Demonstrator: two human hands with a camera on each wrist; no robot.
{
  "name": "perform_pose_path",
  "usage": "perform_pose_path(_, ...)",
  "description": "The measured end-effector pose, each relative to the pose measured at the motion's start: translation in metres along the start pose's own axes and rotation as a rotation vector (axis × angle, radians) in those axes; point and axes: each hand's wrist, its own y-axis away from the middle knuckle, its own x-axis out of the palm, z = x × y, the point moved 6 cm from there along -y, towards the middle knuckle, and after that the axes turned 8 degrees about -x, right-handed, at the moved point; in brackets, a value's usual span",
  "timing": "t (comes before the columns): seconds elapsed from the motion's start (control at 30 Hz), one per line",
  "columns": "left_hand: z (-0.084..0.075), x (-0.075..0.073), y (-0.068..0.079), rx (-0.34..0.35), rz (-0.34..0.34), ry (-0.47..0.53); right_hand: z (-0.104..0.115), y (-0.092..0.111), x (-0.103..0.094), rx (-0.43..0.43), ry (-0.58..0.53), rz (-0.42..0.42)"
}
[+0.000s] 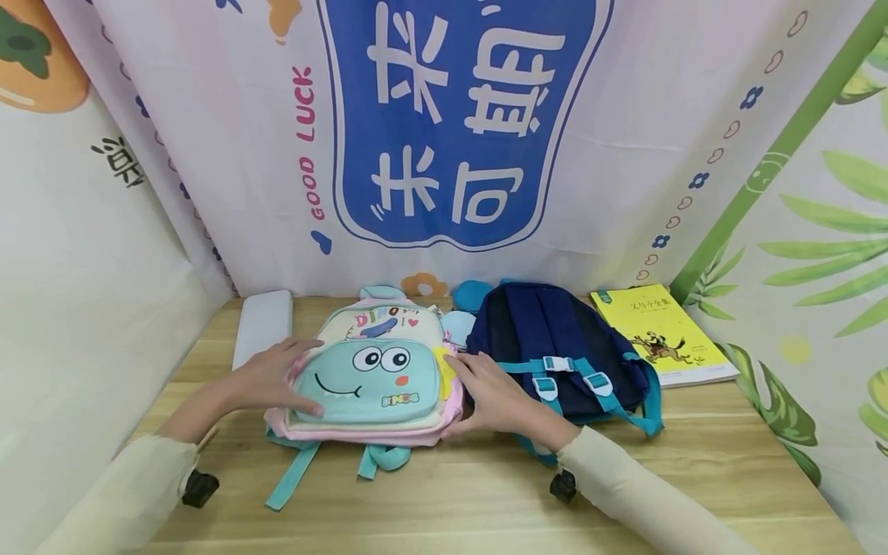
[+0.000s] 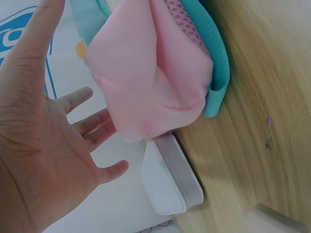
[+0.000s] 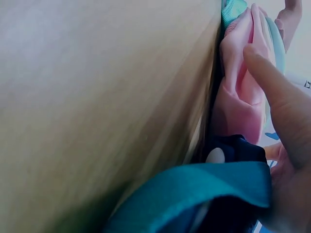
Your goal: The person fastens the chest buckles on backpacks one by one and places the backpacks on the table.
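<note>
"Well, what is seen between the two hands?"

"A pink and mint backpack (image 1: 368, 385) is seen there, laid on the tabletop (image 1: 451, 509) with its front turned up. A smiling face with two big eyes is shown on its front pocket, and its mint straps (image 1: 294, 476) are spread toward the near edge."

"And is it gripped?"

"Both hands are spread, with loose fingers. The left hand (image 1: 267, 378) is placed at one side of the bag, and its thumb is seen over the front pocket. The right hand (image 1: 496, 397) is placed at the other side, by the yellow spikes (image 1: 446, 378). How hard the bag is pressed cannot be told."

"What else is put around it?"

"A dark blue backpack (image 1: 555, 331) is placed just beside it, past the right hand, with teal straps and white buckles showing. Next to that, a yellow book (image 1: 662, 331) is laid, with a picture on its cover. Near the left hand, a white case (image 1: 262, 327) is found."

"And behind them?"

"A big cloth (image 1: 236, 116) is hung there, and GOOD LUCK is printed on it in pink letters."
</note>
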Motion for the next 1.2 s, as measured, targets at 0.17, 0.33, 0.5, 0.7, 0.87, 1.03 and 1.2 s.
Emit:
perform_pose_path(0.17, 0.001, -0.004, 0.006, 0.006, -0.013, -0.016, 0.003, -0.001, 0.001, -0.026, 0.05, -0.032)
perform_pose_path(0.33, 0.001, -0.004, 0.007, -0.007, -0.009, -0.022, 0.004, -0.001, 0.002, -0.051, 0.114, -0.057)
perform_pose_path(0.5, 0.004, 0.002, 0.005, -0.026, 0.027, 0.013, 0.005, -0.001, 0.002, -0.059, 0.14, -0.075)
perform_pose_path(0.7, 0.007, 0.01, 0.002, -0.046, 0.083, 0.043, 0.004, -0.002, 0.003, -0.068, 0.132, -0.086)
perform_pose_path(0.87, 0.003, 0.011, 0.003, -0.037, 0.086, 0.026, 0.005, -0.003, 0.003, -0.062, 0.071, -0.087)
perform_pose_path(1.03, 0.0, 0.012, 0.002, -0.023, 0.076, -0.005, 0.007, -0.005, 0.0, -0.049, 0.015, -0.072)
perform_pose_path(1.2, 0.0, 0.013, 0.001, -0.016, 0.077, -0.033, 0.01, -0.009, -0.006, -0.024, -0.072, -0.086)
